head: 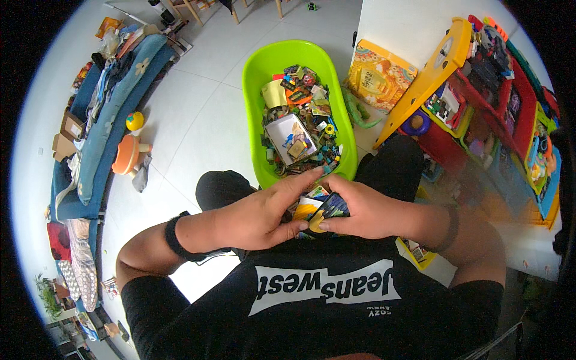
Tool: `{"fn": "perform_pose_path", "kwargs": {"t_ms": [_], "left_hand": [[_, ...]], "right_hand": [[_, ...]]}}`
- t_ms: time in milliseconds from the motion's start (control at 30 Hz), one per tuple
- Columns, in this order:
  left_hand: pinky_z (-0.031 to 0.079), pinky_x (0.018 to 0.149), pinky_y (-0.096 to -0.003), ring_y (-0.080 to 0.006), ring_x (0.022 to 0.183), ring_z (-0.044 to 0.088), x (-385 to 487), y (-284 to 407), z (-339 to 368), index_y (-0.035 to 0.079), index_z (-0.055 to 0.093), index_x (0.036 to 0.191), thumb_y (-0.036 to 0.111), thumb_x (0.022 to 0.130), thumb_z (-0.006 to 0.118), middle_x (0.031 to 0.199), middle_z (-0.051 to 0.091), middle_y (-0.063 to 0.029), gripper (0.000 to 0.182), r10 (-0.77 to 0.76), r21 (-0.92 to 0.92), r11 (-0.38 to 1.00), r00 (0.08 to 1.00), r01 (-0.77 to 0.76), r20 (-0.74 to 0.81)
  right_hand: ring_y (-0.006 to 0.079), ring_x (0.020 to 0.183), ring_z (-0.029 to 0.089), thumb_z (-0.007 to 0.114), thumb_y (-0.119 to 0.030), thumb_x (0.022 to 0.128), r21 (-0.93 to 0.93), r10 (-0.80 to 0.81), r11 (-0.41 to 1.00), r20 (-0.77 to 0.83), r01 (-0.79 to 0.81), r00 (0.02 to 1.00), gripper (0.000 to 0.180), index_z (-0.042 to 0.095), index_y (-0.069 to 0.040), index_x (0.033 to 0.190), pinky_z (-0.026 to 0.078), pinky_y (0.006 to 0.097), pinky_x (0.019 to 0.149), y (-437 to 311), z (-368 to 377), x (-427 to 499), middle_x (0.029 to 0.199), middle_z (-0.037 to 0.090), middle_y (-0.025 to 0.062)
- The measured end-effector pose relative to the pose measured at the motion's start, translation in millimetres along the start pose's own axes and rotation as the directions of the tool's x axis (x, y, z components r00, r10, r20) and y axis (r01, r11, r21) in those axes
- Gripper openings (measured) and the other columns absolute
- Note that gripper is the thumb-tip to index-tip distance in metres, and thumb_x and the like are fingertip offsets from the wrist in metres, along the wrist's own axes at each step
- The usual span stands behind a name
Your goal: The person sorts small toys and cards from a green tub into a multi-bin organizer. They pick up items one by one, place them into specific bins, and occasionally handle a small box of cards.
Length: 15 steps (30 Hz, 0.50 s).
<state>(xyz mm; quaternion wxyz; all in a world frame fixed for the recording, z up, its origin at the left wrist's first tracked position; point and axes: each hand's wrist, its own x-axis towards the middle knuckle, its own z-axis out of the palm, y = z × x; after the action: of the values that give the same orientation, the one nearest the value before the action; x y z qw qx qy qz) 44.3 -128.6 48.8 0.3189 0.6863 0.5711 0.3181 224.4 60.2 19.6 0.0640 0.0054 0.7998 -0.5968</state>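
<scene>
Both hands meet in front of my black shirt, around a small bunch of colourful printed cards. My left hand (265, 216) has its thumb and fingers about the left side of the bunch, where a yellow and white card (307, 208) shows. In my right hand (371, 209) is a dark card with blue and yellow print (335, 209), its thumb on the near edge. The fingers of both hands partly hide the cards. Just beyond stands a bright green plastic tub (254, 135), filled with mixed small toys and a shallow white box (281, 130).
To the right, a toy rack (418, 85) with bins stands beside a yellow patterned box (382, 74) and a green toy dinosaur (357, 110). On the left are a blue sofa (121, 112), an orange stool (126, 155) and a yellow ball (134, 121).
</scene>
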Motion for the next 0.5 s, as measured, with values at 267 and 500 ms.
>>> {"fn": "perform_pose_path", "kwargs": {"t_ms": [267,500], "left_hand": [[0.047,0.106,-0.0428,-0.0399,0.127,0.056,-9.8,-0.3,-13.8,-0.003,0.033,0.139,0.007,0.094,0.066,0.138,0.051,-0.0273,0.057,-0.084,-0.108,0.990,0.996,0.088,0.040],[0.047,0.105,-0.0382,-0.0278,0.124,0.057,-13.6,-9.9,-2.2,-0.002,0.032,0.136,0.004,0.102,0.050,0.134,0.053,-0.0220,0.039,-0.158,-0.262,0.957,0.982,0.127,-0.101]], "right_hand": [[0.0345,0.120,0.062,0.075,-0.017,0.089,-0.117,-0.053,0.992,-0.007,0.051,0.999,0.072,0.035,0.000,0.147,0.049,0.0419,0.101,-14.2,-9.2,-7.3,0.129,0.059,0.0239],[0.0314,0.118,0.063,0.072,-0.014,0.091,-0.200,-0.179,0.968,-0.107,0.155,0.978,0.068,0.036,0.001,0.148,0.049,0.0408,0.101,-8.0,-1.7,-5.3,0.129,0.060,0.0223]]}}
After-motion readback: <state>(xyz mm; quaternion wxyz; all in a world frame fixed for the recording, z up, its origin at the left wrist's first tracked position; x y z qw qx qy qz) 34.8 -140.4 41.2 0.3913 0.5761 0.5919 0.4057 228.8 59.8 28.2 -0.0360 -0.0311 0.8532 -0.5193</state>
